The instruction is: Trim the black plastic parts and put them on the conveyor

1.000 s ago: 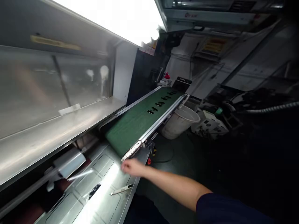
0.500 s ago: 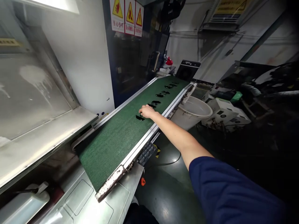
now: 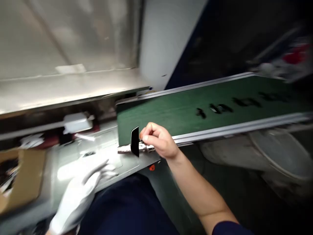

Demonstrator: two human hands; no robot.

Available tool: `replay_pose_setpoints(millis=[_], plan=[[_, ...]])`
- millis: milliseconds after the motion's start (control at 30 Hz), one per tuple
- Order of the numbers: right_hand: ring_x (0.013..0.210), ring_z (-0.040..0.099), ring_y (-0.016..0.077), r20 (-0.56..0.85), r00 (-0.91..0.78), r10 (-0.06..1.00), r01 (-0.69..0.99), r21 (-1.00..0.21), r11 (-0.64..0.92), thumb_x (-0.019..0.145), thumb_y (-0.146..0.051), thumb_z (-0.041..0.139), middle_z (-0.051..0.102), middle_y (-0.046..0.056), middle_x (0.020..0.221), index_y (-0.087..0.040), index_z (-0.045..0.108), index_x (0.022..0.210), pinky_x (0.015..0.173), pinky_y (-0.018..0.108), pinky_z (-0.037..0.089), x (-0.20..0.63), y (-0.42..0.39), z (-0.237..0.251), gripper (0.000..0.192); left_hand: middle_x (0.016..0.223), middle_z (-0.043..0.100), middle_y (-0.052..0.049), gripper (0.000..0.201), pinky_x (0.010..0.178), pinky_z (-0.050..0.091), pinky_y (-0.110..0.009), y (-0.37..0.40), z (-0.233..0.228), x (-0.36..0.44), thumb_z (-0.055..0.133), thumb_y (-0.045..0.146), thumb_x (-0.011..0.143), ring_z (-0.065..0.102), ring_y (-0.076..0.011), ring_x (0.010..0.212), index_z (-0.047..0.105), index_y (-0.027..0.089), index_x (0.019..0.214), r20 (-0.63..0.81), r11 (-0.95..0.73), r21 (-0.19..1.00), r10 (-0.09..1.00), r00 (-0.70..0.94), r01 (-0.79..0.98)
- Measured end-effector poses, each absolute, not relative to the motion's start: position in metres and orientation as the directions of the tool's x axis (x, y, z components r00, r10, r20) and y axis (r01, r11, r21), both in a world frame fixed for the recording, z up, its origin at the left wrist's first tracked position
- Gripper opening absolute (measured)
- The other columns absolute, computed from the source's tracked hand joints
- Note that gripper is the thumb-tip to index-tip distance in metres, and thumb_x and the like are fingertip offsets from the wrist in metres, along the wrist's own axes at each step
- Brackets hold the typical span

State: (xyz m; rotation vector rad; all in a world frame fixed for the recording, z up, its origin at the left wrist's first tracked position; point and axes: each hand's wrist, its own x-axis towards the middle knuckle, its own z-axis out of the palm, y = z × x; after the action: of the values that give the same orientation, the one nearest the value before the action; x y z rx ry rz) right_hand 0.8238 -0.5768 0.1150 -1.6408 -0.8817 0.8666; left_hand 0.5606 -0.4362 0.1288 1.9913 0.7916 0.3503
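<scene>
My right hand (image 3: 158,141), bare, pinches a small black glossy part (image 3: 134,141) by its edge at the near end of the green conveyor belt (image 3: 181,111). Several more black parts (image 3: 220,108) lie in a row further along the belt. My left hand (image 3: 75,195), in a white glove, hovers with fingers spread over the shiny metal table (image 3: 80,163), holding nothing. The picture is blurred by motion.
A cardboard box (image 3: 22,176) sits at the left on the table. A steel shelf (image 3: 61,91) overhangs the table, with a white fixture (image 3: 77,122) under it. A pale bucket (image 3: 281,153) stands below the belt at the right.
My right hand reached up the belt, took a black part and brought it back to the belt's near end. My gloved left hand has come into view. The view swung left and down.
</scene>
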Motion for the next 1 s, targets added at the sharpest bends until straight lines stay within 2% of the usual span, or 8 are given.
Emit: replay_pose_setpoints(millis=[33,67,133,200,267,600,800,1000], plan=[[0.075,0.061,0.0124,-0.087,0.411,0.907,-0.050,-0.996,-0.073,0.100,-0.033,0.058,0.067,0.002,0.090,-0.019,0.054,0.092,0.067,0.025,0.048,0.791,-0.565,0.117,0.016,0.090,0.078,-0.010,0.037,0.065,0.061,-0.035,-0.439,0.133,0.555,0.066,0.053,0.094,0.072,-0.0234,0.074,0.078,0.021,0.107,-0.136,-0.224,0.905,0.655,0.744,0.363],[0.072,0.059,0.0124,-0.069,0.366,0.928,-0.233,-0.972,0.020,0.096,-0.033,0.066,0.067,0.001,0.087,-0.020,0.055,0.088,0.066,0.025,0.047,0.762,-0.554,0.119,0.019,0.086,0.077,-0.011,0.036,0.071,0.061,-0.036,-0.440,0.137,0.551,0.067,0.051,0.094,0.072,-0.0247,0.077,0.078,0.019,0.107,-0.248,-0.021,0.941,0.634,0.733,0.336],[0.070,0.056,0.0127,-0.079,0.299,0.951,-0.507,-0.858,0.088,0.090,-0.030,0.076,0.066,0.000,0.083,-0.020,0.059,0.084,0.064,0.026,0.044,0.721,-0.535,0.123,0.020,0.076,0.073,-0.010,0.037,0.069,0.059,-0.035,-0.437,0.143,0.545,0.065,0.050,0.095,0.070,-0.0246,0.074,0.079,0.015,0.092,-0.304,0.324,0.937,0.587,0.750,0.127],[0.069,0.055,0.0127,-0.126,0.238,0.963,-0.590,-0.806,0.040,0.089,-0.027,0.077,0.066,0.000,0.083,-0.020,0.062,0.084,0.062,0.027,0.041,0.694,-0.518,0.124,0.017,0.073,0.071,-0.009,0.034,0.065,0.057,-0.034,-0.432,0.145,0.534,0.064,0.045,0.096,0.069,-0.0234,0.069,0.079,0.015,0.091,-0.352,0.525,0.851,0.567,0.744,0.002],[0.069,0.054,0.0128,-0.154,0.189,0.970,-0.608,-0.794,-0.008,0.090,-0.025,0.077,0.067,0.000,0.083,-0.021,0.064,0.084,0.062,0.027,0.041,0.676,-0.503,0.123,0.015,0.074,0.073,-0.008,0.030,0.060,0.056,-0.033,-0.428,0.144,0.516,0.064,0.042,0.097,0.068,-0.0227,0.066,0.080,0.017,0.098,-0.389,0.613,0.788,0.560,0.731,-0.050],[0.071,0.057,0.0123,-0.184,0.013,0.983,-0.547,-0.824,-0.147,0.092,-0.021,0.074,0.068,0.000,0.084,-0.021,0.063,0.087,0.063,0.026,0.043,0.602,-0.438,0.131,0.012,0.079,0.076,-0.008,0.031,0.058,0.056,-0.027,-0.389,0.131,0.427,0.065,0.040,0.096,0.071,-0.0188,0.061,0.076,0.012,0.102,-0.350,0.648,0.703,0.674,0.651,-0.293],[0.070,0.058,0.0117,-0.214,-0.022,0.977,-0.531,-0.825,-0.193,0.092,-0.018,0.072,0.067,-0.001,0.081,-0.020,0.062,0.086,0.064,0.025,0.045,0.569,-0.404,0.131,0.012,0.076,0.074,-0.008,0.031,0.057,0.055,-0.027,-0.360,0.133,0.394,0.068,0.041,0.094,0.069,-0.0183,0.060,0.078,0.012,0.098,-0.398,0.672,0.671,0.683,0.613,-0.314],[0.067,0.059,0.0100,-0.247,-0.041,0.968,-0.583,-0.781,-0.224,0.094,-0.017,0.071,0.067,-0.002,0.078,-0.021,0.063,0.088,0.060,0.023,0.045,0.542,-0.377,0.128,0.011,0.074,0.072,-0.008,0.033,0.059,0.052,-0.030,-0.330,0.132,0.373,0.061,0.040,0.098,0.066,-0.0184,0.061,0.078,0.013,0.088,-0.358,0.641,0.709,0.687,0.632,-0.295]])
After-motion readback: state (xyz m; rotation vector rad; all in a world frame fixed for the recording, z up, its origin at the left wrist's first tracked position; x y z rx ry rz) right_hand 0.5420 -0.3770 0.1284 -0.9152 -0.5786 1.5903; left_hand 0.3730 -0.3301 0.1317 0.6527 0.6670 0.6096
